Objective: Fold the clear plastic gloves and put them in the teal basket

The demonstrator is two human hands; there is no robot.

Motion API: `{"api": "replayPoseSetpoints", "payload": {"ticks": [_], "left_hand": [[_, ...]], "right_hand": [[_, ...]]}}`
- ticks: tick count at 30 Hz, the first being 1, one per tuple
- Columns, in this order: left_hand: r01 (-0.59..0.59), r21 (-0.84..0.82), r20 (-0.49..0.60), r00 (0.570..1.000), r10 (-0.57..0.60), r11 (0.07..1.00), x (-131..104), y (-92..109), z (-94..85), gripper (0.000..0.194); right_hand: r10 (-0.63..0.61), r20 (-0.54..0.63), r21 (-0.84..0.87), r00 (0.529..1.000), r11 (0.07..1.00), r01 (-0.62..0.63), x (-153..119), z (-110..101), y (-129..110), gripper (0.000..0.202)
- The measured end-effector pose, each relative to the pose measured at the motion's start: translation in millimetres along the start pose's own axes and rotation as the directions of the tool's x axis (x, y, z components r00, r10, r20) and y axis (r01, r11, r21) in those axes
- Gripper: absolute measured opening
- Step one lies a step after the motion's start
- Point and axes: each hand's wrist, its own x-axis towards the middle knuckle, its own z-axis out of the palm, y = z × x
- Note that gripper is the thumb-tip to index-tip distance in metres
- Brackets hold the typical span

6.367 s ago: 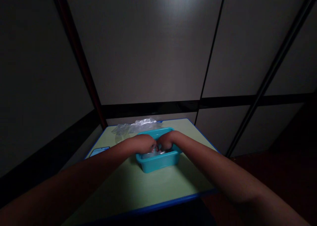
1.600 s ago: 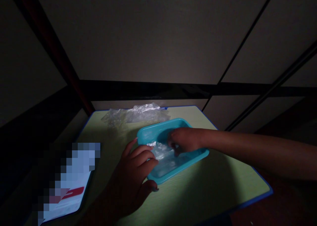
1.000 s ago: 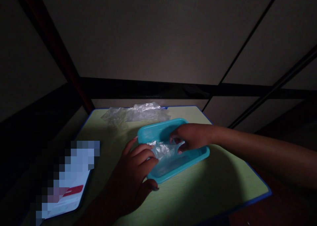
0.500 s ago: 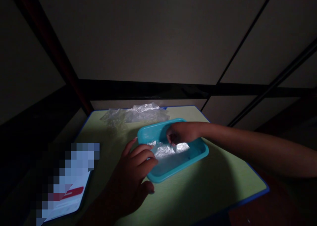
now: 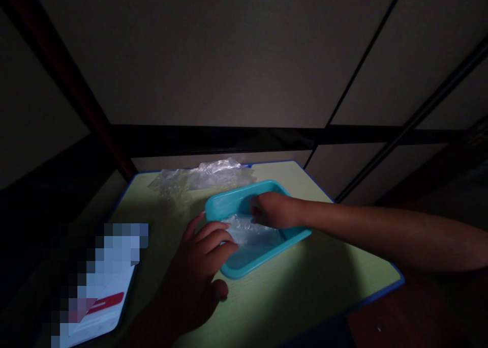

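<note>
A turquoise plastic tray point(image 5: 244, 271) with raised sides rests on the small table. Inside it lies a piece of clear plastic film point(image 5: 253, 233), spread over the bottom and slightly wrinkled. My left hand point(image 5: 208, 259) is at the tray's left end, fingers spread over the rim and fingertips near the film's edge. Down in the tray, my right hand point(image 5: 272, 209) is closed, its knuckles up and its curled fingers against the film's far side. Shadow hides its fingertips, so what they pinch, if anything, does not show.
Crumpled clear plastic point(image 5: 213, 175) lies along the back of the pale green, blue-edged table point(image 5: 305, 282). A lit phone point(image 5: 102, 307), partly blurred out, is at the left. Behind the table stand dark-lined cabinet panels point(image 5: 213, 58). The light is dim.
The film in the tray looks flatter and less bunched. My right hand has shifted slightly within the tray. The whole view has moved a little; my left hand keeps its pose.
</note>
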Motion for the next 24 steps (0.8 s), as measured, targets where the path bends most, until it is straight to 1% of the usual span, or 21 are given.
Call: {"api": "replayPoseSetpoints", "payload": {"ticks": [2,5,11,14,19,21,24], "left_hand": [[0.005,0.005,0.001,1.000,-0.005,1.000,0.1,1.0,-0.3,0.075],[0.019,0.014,0.007,1.000,-0.019,1.000,0.6,2.7,-0.9,0.075],[0.026,0.015,0.000,1.000,-0.026,1.000,1.0,4.0,-1.3,0.072],[0.025,0.026,0.001,1.000,-0.025,0.999,1.1,3.5,-1.1,0.072],[0.011,0.040,0.010,1.000,-0.011,0.999,1.7,1.6,-0.9,0.074],[0.009,0.043,0.011,1.000,-0.010,0.999,1.8,1.0,-0.8,0.073],[0.006,0.045,0.009,1.000,-0.007,0.999,1.7,1.2,-0.8,0.072]], "right_hand": [[-0.005,0.041,-0.033,0.999,0.999,0.006,-0.9,-0.1,-0.6,0.024],[-0.015,0.096,-0.028,0.995,0.999,0.018,1.0,-1.7,0.8,0.027],[-0.026,0.118,0.040,0.993,0.999,0.021,6.0,-2.4,3.3,0.034],[-0.058,0.126,0.056,0.990,0.997,0.051,7.0,-1.5,3.2,0.034],[-0.209,0.131,0.130,0.969,0.973,0.192,8.2,-0.5,-2.1,0.031],[-0.214,0.135,0.117,0.968,0.973,0.199,9.0,-0.1,-4.9,0.026],[-0.169,0.128,0.041,0.977,0.985,0.165,11.0,0.2,-6.3,0.019]]}}
